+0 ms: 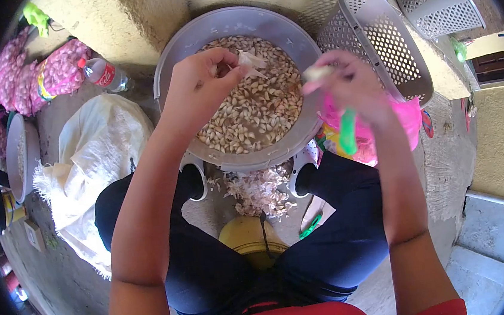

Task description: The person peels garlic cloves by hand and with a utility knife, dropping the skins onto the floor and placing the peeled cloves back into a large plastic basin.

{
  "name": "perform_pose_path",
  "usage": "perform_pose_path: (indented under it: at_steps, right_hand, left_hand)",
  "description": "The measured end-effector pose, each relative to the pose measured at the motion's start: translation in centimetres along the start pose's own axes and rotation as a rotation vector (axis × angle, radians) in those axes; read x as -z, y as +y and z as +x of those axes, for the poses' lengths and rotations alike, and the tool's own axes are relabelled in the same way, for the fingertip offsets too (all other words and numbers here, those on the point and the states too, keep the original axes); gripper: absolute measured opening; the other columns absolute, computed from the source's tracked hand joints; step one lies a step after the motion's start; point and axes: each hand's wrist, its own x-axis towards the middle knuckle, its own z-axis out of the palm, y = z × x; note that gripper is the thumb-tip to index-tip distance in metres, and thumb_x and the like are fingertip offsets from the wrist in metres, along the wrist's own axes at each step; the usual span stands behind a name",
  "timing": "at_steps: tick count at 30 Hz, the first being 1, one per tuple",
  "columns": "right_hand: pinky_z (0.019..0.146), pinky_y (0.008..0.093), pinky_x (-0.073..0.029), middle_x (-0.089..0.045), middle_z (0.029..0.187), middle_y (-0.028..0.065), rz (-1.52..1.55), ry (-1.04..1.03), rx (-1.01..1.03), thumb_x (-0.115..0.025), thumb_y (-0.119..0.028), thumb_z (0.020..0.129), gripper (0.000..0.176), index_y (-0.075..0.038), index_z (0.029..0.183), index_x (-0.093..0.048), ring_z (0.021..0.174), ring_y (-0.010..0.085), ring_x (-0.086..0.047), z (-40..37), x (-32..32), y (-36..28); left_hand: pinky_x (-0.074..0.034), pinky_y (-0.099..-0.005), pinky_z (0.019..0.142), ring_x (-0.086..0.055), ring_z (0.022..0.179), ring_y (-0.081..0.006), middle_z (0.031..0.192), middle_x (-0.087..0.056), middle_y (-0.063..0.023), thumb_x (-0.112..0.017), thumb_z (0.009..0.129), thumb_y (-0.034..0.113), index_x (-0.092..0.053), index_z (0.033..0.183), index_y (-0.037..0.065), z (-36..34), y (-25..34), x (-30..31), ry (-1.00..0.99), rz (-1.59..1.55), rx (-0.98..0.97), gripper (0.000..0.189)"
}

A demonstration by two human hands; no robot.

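Two bare hands are hovering over one round grey basin (pixel 289 31), which is sitting on the ground in front of the person's knees and holding many garlic cloves (pixel 248 116), too many to count, in what looks like shallow water. The left hand (pixel 198 90) is curling closed, thumb and forefinger pinching one papery white garlic piece (pixel 250 58) that is sticking out past the fingertips, above the middle of the basin. The right hand (pixel 356 85) is floating above the basin's right rim, its fingers gripping one pale clove (pixel 316 72) at their tips, on the side facing the left hand. The same hand is also clasping one green-handled tool (pixel 348 131), whose handle is hanging below the palm; its working end is hidden. The two held pieces are lying near each other but apart. One pile of peelings (pixel 261 190) is lying on the ground between the person's two white shoes. Two white perforated baskets (pixel 373 33) are leaning beyond the basin on the right, one pink bag (pixel 410 119) is sitting under the right hand, and one white sack (pixel 96 153), one plastic bottle (pixel 104 73) and two pink mesh bags (pixel 64 69) are lying to the left.
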Motion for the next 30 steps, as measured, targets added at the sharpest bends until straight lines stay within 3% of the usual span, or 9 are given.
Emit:
perform_pose_path:
  at_steps: [3,5,8,11,14,17,20,23,30]
  right_hand:
    - [0.038,0.0198,-0.037,-0.065,0.079,0.0098,0.062,0.422,0.084,-0.054,-0.012,0.077,0.031,0.000,0.105,-0.048,0.044,0.0054,-0.048,1.6,6.7,1.3]
    - [0.041,0.0235,-0.040,-0.065,0.078,0.0086,-0.404,0.851,-0.019,-0.054,-0.016,0.078,0.036,0.002,0.109,-0.048,0.047,0.0084,-0.051,1.6,9.6,2.0]
    - [0.054,0.0263,-0.045,-0.064,0.080,0.0060,-0.716,0.918,0.106,-0.058,-0.021,0.077,0.042,-0.001,0.113,-0.048,0.058,0.0117,-0.056,2.3,11.6,4.6]
    - [0.074,0.0274,-0.044,-0.062,0.087,0.0046,-0.423,0.377,0.202,-0.062,-0.025,0.076,0.044,-0.011,0.116,-0.049,0.075,0.0130,-0.058,1.3,4.1,1.2]
    - [0.058,0.0227,-0.041,-0.059,0.092,0.0005,-0.230,-0.110,0.097,-0.064,-0.012,0.073,0.046,-0.011,0.116,-0.049,0.068,0.0071,-0.048,-1.0,-1.7,-1.7]
    - [0.056,0.0224,-0.040,-0.059,0.087,0.0022,-0.442,-0.089,0.477,-0.064,-0.010,0.072,0.037,-0.008,0.108,-0.054,0.061,0.0076,-0.046,-0.7,-4.5,0.8]
    - [0.067,0.0338,-0.045,-0.058,0.087,0.0141,-0.567,-0.058,0.392,-0.061,-0.013,0.073,0.027,-0.004,0.098,-0.057,0.075,0.0292,-0.057,-0.7,-4.7,0.7]
    - [0.066,0.0352,-0.045,-0.058,0.080,0.0153,-0.451,0.080,0.371,-0.058,-0.012,0.073,0.018,-0.002,0.088,-0.058,0.072,0.0309,-0.057,-0.5,-4.6,1.1]
    - [0.063,0.0343,-0.045,-0.059,0.081,0.0136,-0.738,-0.554,0.092,-0.059,-0.010,0.070,0.025,-0.001,0.094,-0.056,0.073,0.0272,-0.058,-1.8,-6.0,3.3]
  left_hand:
    - [-0.038,-0.0194,0.058,-0.047,0.064,-0.0050,0.068,-0.055,0.0004,-0.064,0.075,0.018,-0.059,0.083,-0.001,-0.1,0.3,0.1,-0.028,-0.009,0.029,0.021]
    - [-0.036,-0.0184,0.056,-0.046,0.063,-0.0039,0.067,-0.055,0.0011,-0.064,0.075,0.019,-0.059,0.082,0.000,0.1,-0.2,-0.1,-0.037,-0.048,0.027,0.020]
    - [-0.032,-0.0169,0.050,-0.043,0.057,-0.0022,0.064,-0.052,0.0032,-0.065,0.075,0.019,-0.060,0.080,0.003,0.2,-0.2,-0.7,-0.123,-0.284,0.165,0.017]
    - [-0.027,-0.0160,0.044,-0.039,0.050,-0.0013,0.058,-0.048,0.0050,-0.065,0.075,0.020,-0.059,0.078,0.006,-0.2,1.1,-1.1,-0.155,-0.325,0.255,0.015]
    - [-0.024,-0.0164,0.040,-0.037,0.046,-0.0017,0.054,-0.043,0.0062,-0.065,0.075,0.022,-0.059,0.078,0.007,-0.2,1.0,-1.8,-0.269,-0.486,0.295,0.017]
    - [-0.023,-0.0164,0.040,-0.036,0.046,-0.0019,0.055,-0.043,0.0059,-0.064,0.076,0.024,-0.058,0.078,0.007,-0.5,0.9,-2.3,-0.338,-0.499,0.324,0.018]
    - [-0.023,-0.0168,0.039,-0.036,0.046,-0.0022,0.056,-0.043,0.0053,-0.061,0.078,0.023,-0.058,0.081,0.007,-0.6,1.2,-2.6,-0.406,-0.508,0.363,0.017]
    - [-0.024,-0.0164,0.039,-0.038,0.048,-0.0019,0.060,-0.045,0.0040,-0.056,0.081,0.023,-0.057,0.085,0.006,-0.5,1.0,-2.2,-0.385,-0.550,0.367,0.017]
    - [-0.033,-0.0160,0.038,-0.048,0.057,-0.0063,0.070,-0.051,-0.0015,-0.048,0.084,0.021,-0.053,0.091,0.001,0.6,-0.5,-1.1,-0.303,-1.165,0.563,0.022]
